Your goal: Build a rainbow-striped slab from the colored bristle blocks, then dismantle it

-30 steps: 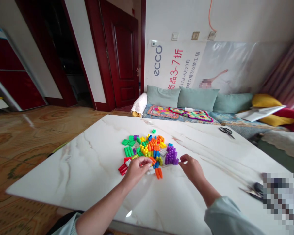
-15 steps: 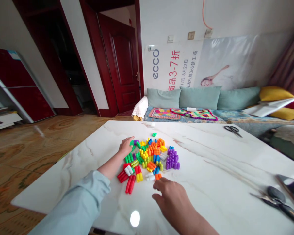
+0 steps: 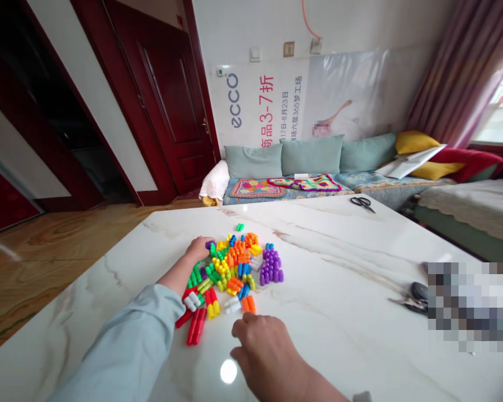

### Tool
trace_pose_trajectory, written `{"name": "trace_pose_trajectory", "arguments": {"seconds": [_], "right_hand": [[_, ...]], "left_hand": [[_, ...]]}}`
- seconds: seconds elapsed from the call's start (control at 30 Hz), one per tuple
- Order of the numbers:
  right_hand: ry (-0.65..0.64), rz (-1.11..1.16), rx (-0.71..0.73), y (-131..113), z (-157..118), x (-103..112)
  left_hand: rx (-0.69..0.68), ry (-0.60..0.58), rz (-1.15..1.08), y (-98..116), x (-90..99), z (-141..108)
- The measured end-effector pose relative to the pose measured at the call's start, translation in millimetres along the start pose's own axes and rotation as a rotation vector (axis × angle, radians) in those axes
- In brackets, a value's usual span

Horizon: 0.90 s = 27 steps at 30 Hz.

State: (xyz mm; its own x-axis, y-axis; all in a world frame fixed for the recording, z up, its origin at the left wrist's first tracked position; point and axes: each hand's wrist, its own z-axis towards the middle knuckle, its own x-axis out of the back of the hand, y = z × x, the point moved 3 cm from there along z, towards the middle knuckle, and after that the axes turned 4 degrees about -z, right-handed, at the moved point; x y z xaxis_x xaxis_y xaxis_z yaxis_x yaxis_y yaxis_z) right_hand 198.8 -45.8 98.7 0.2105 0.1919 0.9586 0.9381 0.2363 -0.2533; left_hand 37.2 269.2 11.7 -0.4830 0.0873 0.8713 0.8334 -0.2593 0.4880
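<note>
Many colourful plastic pieces lie in a loose pile on the white marble table [image 3: 318,329]. My left hand [image 3: 199,248] is at the pile's back left edge, its fingers closed on a purple piece [image 3: 210,244]. In front of the pile, my right hand [image 3: 262,340] hovers with thumb and fingers apart, holding nothing, just below an orange piece [image 3: 248,304]. A purple cluster [image 3: 271,267] forms the right side of the pile. Long red pieces [image 3: 197,326] lie at its front left, and a lone green piece [image 3: 240,227] lies behind it.
Black scissors [image 3: 362,202] lie near the table's back right edge. Another dark-handled tool [image 3: 417,296] is at the right, beside a blurred-out area. Past the table stand a sofa with cushions [image 3: 312,156] and a red door [image 3: 163,100].
The view has turned to the right, so the table and pile appear further left. The purple and green piece at my left hand now shows mostly its purple end. My right hand remains near the front.
</note>
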Motion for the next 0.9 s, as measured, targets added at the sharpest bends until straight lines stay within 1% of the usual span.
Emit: {"name": "trace_pose_trajectory", "arguments": {"seconds": [0.1, 0.17, 0.23, 0.33, 0.4, 0.43, 0.5, 0.57, 0.6, 0.63, 0.67, 0.7, 0.73, 0.77, 0.8, 0.83, 0.9], "right_hand": [[0.017, 0.015, 0.005, 0.2, 2.5, -3.6], [0.045, 0.037, 0.009, 2.1, 4.5, -5.8], [0.066, 0.064, 0.008, 5.6, 6.4, -7.4], [0.078, 0.101, -0.024, 13.7, 9.9, -8.7], [0.128, 0.151, -0.063, 20.0, 13.6, -8.2], [0.172, 0.194, -0.081, 22.8, 16.1, -7.7], [0.284, 0.32, -0.113, 27.3, 22.3, -6.6], [0.395, 0.498, -0.143, 29.8, 29.3, -6.8], [0.429, 0.611, -0.162, 30.4, 32.9, -7.9], [0.444, 0.738, -0.186, 30.7, 36.3, -9.9], [0.439, 0.87, -0.208, 30.5, 39.5, -12.7], [0.418, 0.993, -0.226, 30.1, 42.2, -16.1], [0.392, 1.093, -0.236, 29.6, 44.4, -19.6], [0.37, 1.16, -0.233, 29.1, 46.0, -22.9], [0.361, 1.194, -0.225, 29.2, 47.0, -26.0], [0.362, 1.202, -0.221, 29.8, 47.6, -29.4], [0.367, 1.201, -0.224, 31.4, 48.4, -37.9]], "left_hand": [[0.015, 0.085, -0.018, 8.4, 0.6, -9.9], [0.029, 0.151, -0.048, 13.5, 4.2, -17.9], [0.041, 0.229, -0.101, 18.1, 13.4, -26.1], [0.06, 0.346, -0.229, 25.0, 35.0, -40.5], [0.089, 0.388, -0.347, 31.0, 46.7, -55.2], [0.108, 0.389, -0.413, 34.9, 49.5, -65.0], [0.146, 0.336, -0.555, 45.5, 47.3, -89.6], [0.168, 0.229, -0.682, 59.8, 37.0, -119.4], [0.169, 0.185, -0.737, 67.7, 31.0, -135.0], [0.174, 0.129, -0.826, 75.7, 24.5, -150.3], [0.231, -0.008, -1.083, 83.5, 15.2, -164.8], [0.293, -0.11, -1.298, 90.7, 7.6, -178.2], [0.329, -0.179, -1.447, 97.1, 1.9, -189.8], [0.346, -0.23, -1.549, 102.1, -2.7, -199.4], [0.34, -0.248, -1.586, 105.1, -6.3, -207.0], [0.317, -0.249, -1.575, 106.4, -9.4, -213.0], [0.253, -0.249, -1.471, 105.9, -15.8, -221.6]]}}
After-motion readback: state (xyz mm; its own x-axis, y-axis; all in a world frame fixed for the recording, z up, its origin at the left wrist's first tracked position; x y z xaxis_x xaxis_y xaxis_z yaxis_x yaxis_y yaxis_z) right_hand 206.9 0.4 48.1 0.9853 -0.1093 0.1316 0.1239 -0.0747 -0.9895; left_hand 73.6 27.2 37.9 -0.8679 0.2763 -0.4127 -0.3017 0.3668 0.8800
